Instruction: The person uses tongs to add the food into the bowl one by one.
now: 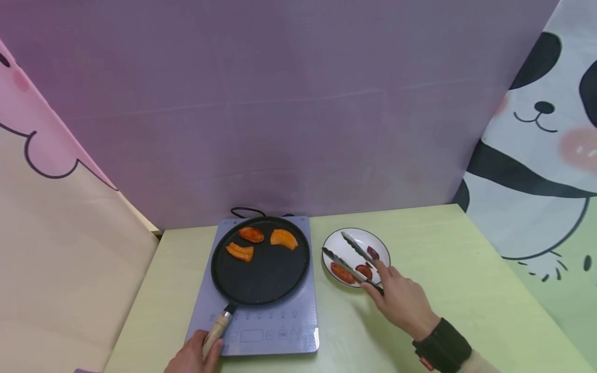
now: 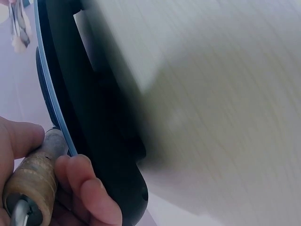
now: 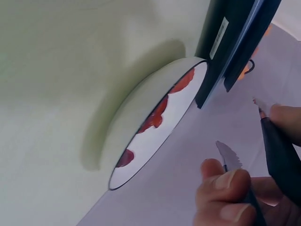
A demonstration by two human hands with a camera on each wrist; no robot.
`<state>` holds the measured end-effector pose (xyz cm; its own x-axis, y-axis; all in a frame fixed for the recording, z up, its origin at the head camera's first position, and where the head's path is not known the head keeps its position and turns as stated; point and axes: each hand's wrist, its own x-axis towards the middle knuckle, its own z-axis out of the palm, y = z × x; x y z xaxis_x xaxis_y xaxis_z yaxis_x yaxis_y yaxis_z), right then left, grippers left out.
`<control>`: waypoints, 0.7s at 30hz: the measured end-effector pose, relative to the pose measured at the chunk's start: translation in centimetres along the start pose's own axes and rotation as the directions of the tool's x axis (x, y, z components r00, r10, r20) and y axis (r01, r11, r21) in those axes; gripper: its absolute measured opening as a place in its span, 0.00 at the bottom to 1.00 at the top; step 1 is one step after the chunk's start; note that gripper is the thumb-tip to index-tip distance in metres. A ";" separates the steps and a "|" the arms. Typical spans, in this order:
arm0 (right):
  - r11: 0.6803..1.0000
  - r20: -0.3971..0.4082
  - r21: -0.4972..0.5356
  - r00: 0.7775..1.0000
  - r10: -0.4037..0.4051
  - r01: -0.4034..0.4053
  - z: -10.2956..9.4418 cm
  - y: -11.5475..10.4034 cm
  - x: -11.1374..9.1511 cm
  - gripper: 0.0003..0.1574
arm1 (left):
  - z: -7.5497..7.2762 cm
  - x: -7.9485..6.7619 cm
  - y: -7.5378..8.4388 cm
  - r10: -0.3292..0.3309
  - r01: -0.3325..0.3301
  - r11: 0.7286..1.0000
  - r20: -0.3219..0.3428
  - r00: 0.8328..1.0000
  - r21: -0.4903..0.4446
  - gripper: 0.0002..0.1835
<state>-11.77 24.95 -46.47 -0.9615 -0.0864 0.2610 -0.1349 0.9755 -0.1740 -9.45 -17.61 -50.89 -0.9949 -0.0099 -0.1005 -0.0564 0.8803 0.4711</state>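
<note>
With curled fingers my left hand grips the wooden handle of a round black frying pan. Three orange food pieces lie in the pan's far half, one of them an orange slice at the right. My right hand holds metal tongs with dark grips, their arms spread apart over a white plate with a dark rim. Nothing shows between the tong tips. On the plate are several reddish pieces and a dark purple piece.
Under the pan is a flat induction cooker with touch controls, its black cord at the back. The plate stands right of it on a pale wooden table. A purple cloth backdrop rises behind; a panda print hangs at the right.
</note>
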 end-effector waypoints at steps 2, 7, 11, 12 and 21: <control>1.000 0.006 -0.004 1.000 0.016 -0.016 -0.1 0.3 -0.2 0.36 | 0.0 0.0 0.0 -0.004 0.004 1.000 0.000 1.000 -0.004 0.20; 0.998 -0.010 -0.033 0.999 0.045 -0.046 -0.2 1.4 -0.8 0.36 | 0.0 0.0 0.1 -0.003 0.003 1.000 -0.019 1.000 -0.007 0.18; 0.996 0.015 -0.033 0.996 0.083 -0.082 -0.2 2.1 -1.2 0.36 | 0.0 -0.1 0.2 -0.002 0.002 1.000 -0.027 1.000 -0.001 0.18; 0.995 0.020 -0.035 0.996 0.091 -0.090 -0.2 2.3 -1.3 0.36 | 0.0 -0.1 0.2 -0.003 0.003 1.000 -0.028 1.000 0.000 0.18; 0.986 0.008 -0.091 0.990 0.144 -0.143 -0.2 3.3 -1.8 0.31 | 0.1 -0.1 0.1 0.016 -0.017 1.000 -0.057 0.998 -0.017 0.17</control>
<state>-10.47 28.40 -47.33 -0.9727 0.0532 0.2257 0.0260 0.9922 -0.1221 -9.38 -17.47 -50.86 -0.9988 -0.0232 -0.0427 -0.0411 0.8719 0.4880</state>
